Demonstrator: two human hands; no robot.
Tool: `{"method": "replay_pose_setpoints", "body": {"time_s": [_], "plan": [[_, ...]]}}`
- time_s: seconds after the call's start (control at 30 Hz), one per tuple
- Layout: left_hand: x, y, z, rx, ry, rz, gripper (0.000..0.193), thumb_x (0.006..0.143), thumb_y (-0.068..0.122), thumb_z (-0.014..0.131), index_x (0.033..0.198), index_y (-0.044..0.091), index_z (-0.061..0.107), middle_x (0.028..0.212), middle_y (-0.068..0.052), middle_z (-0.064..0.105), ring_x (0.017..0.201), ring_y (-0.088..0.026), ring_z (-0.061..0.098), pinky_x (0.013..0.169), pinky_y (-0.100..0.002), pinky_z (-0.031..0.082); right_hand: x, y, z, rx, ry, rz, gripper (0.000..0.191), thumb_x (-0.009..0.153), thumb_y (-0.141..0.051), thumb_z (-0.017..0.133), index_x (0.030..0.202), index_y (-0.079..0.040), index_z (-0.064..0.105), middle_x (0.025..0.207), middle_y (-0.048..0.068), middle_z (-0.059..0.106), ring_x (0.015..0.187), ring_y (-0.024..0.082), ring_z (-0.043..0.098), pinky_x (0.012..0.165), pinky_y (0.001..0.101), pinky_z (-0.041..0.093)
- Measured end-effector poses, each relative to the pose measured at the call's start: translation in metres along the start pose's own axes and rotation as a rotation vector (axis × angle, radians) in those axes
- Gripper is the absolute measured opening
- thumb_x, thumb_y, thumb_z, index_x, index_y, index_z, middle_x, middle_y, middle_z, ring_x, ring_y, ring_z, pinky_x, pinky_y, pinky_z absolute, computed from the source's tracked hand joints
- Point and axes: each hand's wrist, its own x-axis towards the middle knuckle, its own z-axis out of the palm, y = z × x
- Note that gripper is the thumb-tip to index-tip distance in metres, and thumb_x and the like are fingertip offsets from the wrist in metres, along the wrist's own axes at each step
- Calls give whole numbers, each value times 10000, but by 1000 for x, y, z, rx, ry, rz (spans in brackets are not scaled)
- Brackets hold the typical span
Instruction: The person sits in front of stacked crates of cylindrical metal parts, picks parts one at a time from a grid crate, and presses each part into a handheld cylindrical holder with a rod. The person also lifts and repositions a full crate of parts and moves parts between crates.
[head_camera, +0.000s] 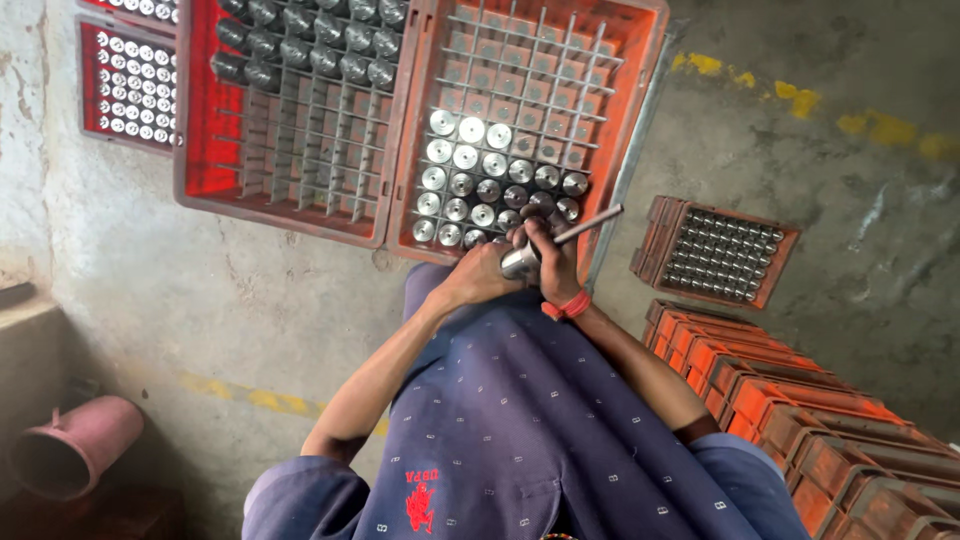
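Observation:
My left hand grips a shiny metal cylinder at the near edge of an orange crate. My right hand, with a red band on its wrist, holds a thin metal rod that points up and to the right, its lower end at the cylinder. The crate has a grid of cells, and several shiny round metal parts stand in its near rows. The far cells of this crate show no parts.
A second red crate on the left holds dark cylinders in its far rows. Another red tray of small parts lies at the far left. A small crate of metal pieces and a stack of orange crates stand on the right. A pink pipe lies at the lower left.

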Motion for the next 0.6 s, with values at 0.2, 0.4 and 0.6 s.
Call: {"method": "replay_pose_setpoints", "body": {"time_s": [0.2,0.4,0.6], "plan": [[31,-3,-19,185,179,183,642,805,365,834,1334,82,605,986,-201,750,862,-397,738,743,-469,594,44,-2,-68,430,352,-134,171,989,-67,641,1153,-19,661,839,65,671,824,186,674,817,325,555],[82,-10,-60,344,401,376,633,947,210,731,1526,123,490,1258,-133,662,936,-376,727,766,-446,597,40,-11,-106,501,429,-264,158,973,-19,652,1130,-17,638,864,69,684,813,187,677,874,379,596],[84,-22,-58,181,521,549,462,997,106,715,1437,177,593,1277,-127,704,995,-343,753,793,-403,622,21,10,-83,417,358,-219,200,1000,-37,629,1196,3,634,890,100,696,846,219,705,842,379,600]]}}
